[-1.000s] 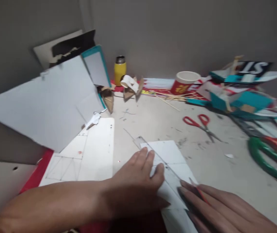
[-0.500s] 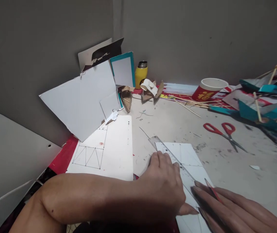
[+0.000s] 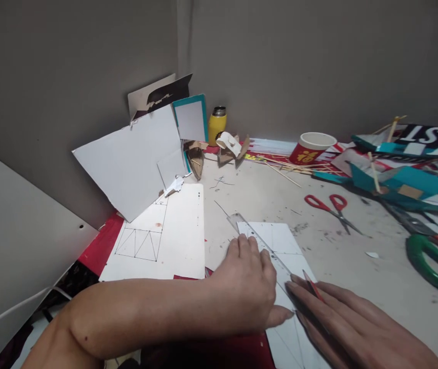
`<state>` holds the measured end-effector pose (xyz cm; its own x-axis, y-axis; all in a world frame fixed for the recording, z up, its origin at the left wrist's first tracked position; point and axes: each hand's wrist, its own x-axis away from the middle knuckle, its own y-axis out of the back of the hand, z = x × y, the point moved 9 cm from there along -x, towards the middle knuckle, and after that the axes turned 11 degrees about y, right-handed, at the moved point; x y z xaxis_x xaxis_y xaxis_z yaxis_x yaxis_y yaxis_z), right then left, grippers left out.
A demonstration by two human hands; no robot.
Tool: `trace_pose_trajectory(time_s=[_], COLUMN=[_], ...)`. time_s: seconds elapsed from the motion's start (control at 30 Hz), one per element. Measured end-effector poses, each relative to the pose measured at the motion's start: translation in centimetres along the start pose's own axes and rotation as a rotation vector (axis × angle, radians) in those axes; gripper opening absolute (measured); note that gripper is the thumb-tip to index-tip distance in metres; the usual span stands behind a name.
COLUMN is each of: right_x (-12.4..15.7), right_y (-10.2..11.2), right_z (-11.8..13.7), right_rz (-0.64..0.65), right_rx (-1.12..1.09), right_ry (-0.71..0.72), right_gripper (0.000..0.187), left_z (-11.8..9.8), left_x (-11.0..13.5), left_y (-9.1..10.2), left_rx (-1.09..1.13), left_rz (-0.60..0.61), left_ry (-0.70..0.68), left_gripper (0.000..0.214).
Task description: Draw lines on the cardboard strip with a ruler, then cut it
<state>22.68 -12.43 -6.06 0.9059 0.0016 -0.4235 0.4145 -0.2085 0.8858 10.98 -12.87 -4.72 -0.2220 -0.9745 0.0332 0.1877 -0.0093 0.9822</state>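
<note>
My left hand (image 3: 247,284) presses a clear ruler (image 3: 263,242) down, fingers bent over its near side and the thumb stretched toward my right hand. The ruler lies slantwise across a white sheet (image 3: 290,238) marked with faint pencil lines. My right hand (image 3: 341,318) rests at the ruler's lower end with a red pencil (image 3: 313,287) between its fingers, point sticking up and away from the sheet. Left of my hands lies a paper (image 3: 182,233) with a drawn truss of ruled black lines.
Red-handled scissors (image 3: 337,210) lie open beyond the sheet; green-handled shears (image 3: 414,256) sit at right. Farther back are a red paper cup (image 3: 311,148), thin sticks (image 3: 284,171), teal cardboard pieces (image 3: 399,179) and a yellow bottle (image 3: 217,123). White board (image 3: 130,159) leans at left.
The view has turned a little to the right, bringing more of the green-handled shears into sight. Both hands, ruler and sheet keep about the same places relative to each other.
</note>
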Motion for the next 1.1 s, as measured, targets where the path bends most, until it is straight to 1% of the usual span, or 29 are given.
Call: trace_pose_trajectory(time_s=[0.07,0.13,0.2,0.27,0.33,0.37,0.4,0.43,0.47,0.5,0.57,0.63,0.7,0.9,1.0,1.1], right_x=[-1.3,-2.4,-3.1,-3.4,-3.4,-3.4,-3.4,-3.4,-3.5,-3.5,-3.6,-3.7,-3.8,-3.6,-3.6,-3.7], right_y=[0.8,1.5,2.0,1.8,1.7,1.6,1.6,1.6,1.7,1.7,1.8,1.7,1.7,1.7,1.8,1.8], right_z=[0.0,0.3,0.4,0.2,0.0,-0.2,-0.3,-0.3,-0.3,-0.4,-0.4,-0.4,-0.5,-0.8,-1.1,-1.4], right_rz=[0.011,0.030,0.035,0.070,0.074,0.075,0.073,0.072,0.069,0.067,0.072,0.082,0.088,0.072,0.096,0.133], right_rx=[0.040,0.051,0.039,-0.001,-0.028,-0.039,-0.045,-0.049,-0.051,-0.053,-0.061,-0.071,-0.079,-0.104,-0.158,-0.193], right_ry=[-0.045,-0.067,-0.097,-0.126,-0.146,-0.153,-0.155,-0.155,-0.153,-0.152,-0.149,-0.147,-0.145,-0.154,-0.163,-0.168], right_gripper=[0.037,0.036,0.034,0.032,0.031,0.031,0.030,0.030,0.030,0.030,0.031,0.032,0.032,0.031,0.031,0.031], left_z=[-0.1,-0.1,0.5,1.5,3.2,4.3,5.7,7.0,8.0,9.0,10.1,10.5,10.5,10.4,10.8,11.3], left_x=[0.0,-0.1,-0.3,-0.7,-1.4,-1.9,-2.5,-3.0,-3.6,-4.1,-4.9,-5.4,-5.5,-5.7,-5.6,-5.4], left_y=[-0.1,-0.3,-0.4,0.1,0.7,1.0,1.2,1.3,1.1,0.6,-0.8,-2.0,-2.6,-1.3,-1.1,-1.1], left_rx=[0.031,0.072,0.126,0.178,0.252,0.297,0.332,0.340,0.338,0.340,0.356,0.395,0.435,0.542,0.605,0.669], left_rz=[-0.022,0.009,0.051,0.029,-0.024,-0.058,-0.107,-0.161,-0.178,-0.182,-0.129,-0.070,-0.046,-0.128,-0.116,-0.095], left_ry=[0.002,0.007,0.033,0.028,0.016,0.019,0.041,0.053,0.054,0.067,0.062,0.055,0.048,0.015,0.014,0.027], left_gripper=[0.086,0.085,0.085,0.080,0.062,0.051,0.046,0.047,0.049,0.050,0.053,0.052,0.050,0.043,0.040,0.044])
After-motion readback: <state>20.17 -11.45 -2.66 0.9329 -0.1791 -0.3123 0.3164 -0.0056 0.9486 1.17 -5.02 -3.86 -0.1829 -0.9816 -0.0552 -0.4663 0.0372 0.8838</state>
